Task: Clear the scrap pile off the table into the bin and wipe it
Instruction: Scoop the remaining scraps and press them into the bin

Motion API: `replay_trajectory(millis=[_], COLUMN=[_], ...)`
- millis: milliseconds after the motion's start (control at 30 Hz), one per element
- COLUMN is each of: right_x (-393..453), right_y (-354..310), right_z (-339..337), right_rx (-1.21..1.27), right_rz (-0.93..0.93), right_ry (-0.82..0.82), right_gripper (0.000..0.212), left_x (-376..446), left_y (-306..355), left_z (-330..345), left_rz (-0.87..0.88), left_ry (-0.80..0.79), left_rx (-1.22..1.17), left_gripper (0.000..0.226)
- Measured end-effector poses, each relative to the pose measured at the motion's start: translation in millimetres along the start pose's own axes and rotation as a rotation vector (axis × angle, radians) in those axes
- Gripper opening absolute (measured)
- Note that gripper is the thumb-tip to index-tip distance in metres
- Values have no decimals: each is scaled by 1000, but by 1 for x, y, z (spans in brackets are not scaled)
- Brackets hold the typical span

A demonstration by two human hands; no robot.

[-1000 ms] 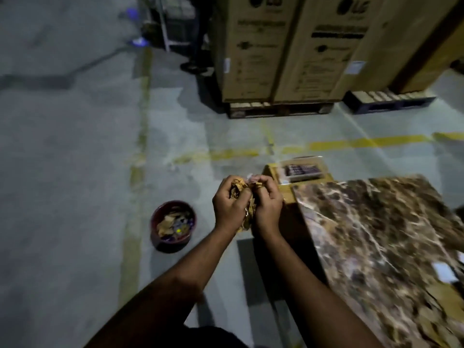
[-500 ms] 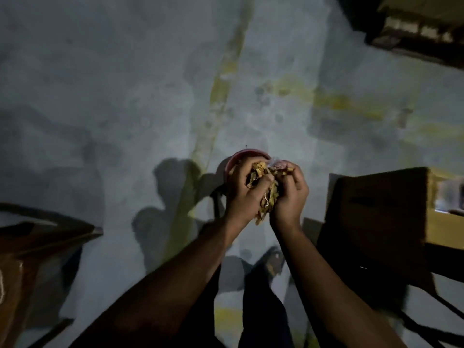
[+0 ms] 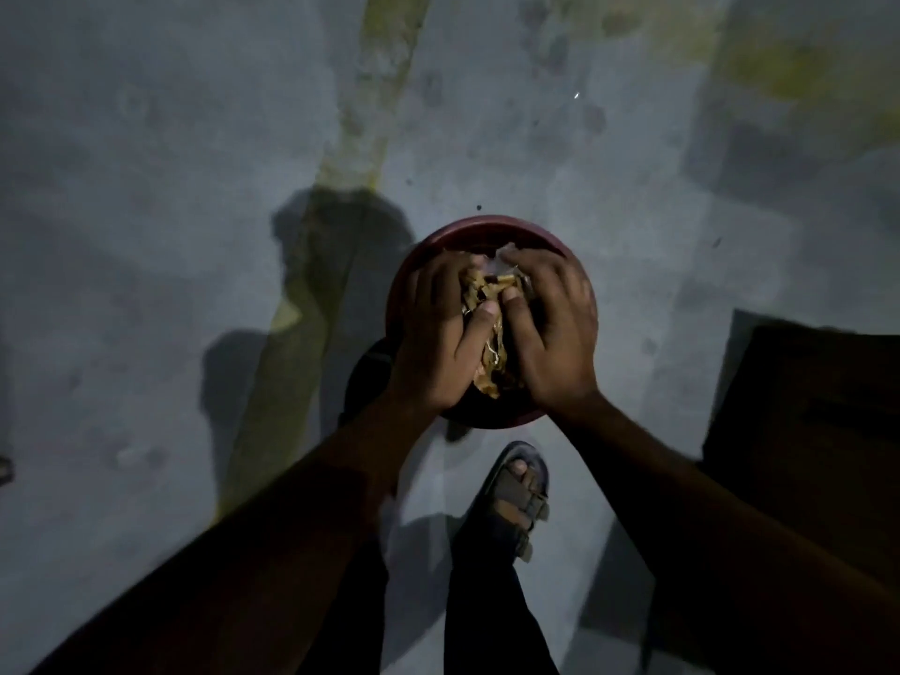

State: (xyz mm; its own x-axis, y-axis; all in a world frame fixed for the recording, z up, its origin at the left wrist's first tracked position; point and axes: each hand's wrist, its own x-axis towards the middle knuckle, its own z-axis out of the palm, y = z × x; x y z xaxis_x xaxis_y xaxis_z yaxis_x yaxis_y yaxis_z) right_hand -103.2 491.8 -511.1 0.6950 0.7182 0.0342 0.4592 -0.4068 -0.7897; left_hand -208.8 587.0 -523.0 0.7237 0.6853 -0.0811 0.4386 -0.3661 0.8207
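A round dark-red bin stands on the concrete floor directly below me. Both hands hover over its mouth. My left hand and my right hand are cupped together around a bundle of brown cardboard scraps, which shows between the thumbs and hangs down toward the bin's inside. The fingers curl around the scraps on both sides. The table is out of view.
My sandalled foot stands just in front of the bin. A dark box-like object sits at the right. A faded yellow floor stripe runs past the bin on the left.
I have turned from the marble table to the floor and carried the scraps leftward and down; my hands have gone from beside the bin to right over its opening.
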Motion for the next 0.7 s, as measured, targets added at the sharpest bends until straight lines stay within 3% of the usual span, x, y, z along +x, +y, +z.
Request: replay_trajectory(millis=[67,167,267,700], right_x=[-2,-9,-12,-9], right_y=[37,69,84,157], right_z=[17,36,48,97], right_rx=[-180,-410,-546,-639], right_rz=[-48,29,56,83], right_ry=[-132,-316,-389,-554], right_gripper=[43,61,66,69], left_x=[6,8,10,33], left_y=[-32,-60,-71,-134], left_z=[17,37,50,108], left_rz=[85,165,277,168], left_ry=[-47,-138,-185,-448], left_rx=[198,489,683,833], left_gripper=[54,61,60,69])
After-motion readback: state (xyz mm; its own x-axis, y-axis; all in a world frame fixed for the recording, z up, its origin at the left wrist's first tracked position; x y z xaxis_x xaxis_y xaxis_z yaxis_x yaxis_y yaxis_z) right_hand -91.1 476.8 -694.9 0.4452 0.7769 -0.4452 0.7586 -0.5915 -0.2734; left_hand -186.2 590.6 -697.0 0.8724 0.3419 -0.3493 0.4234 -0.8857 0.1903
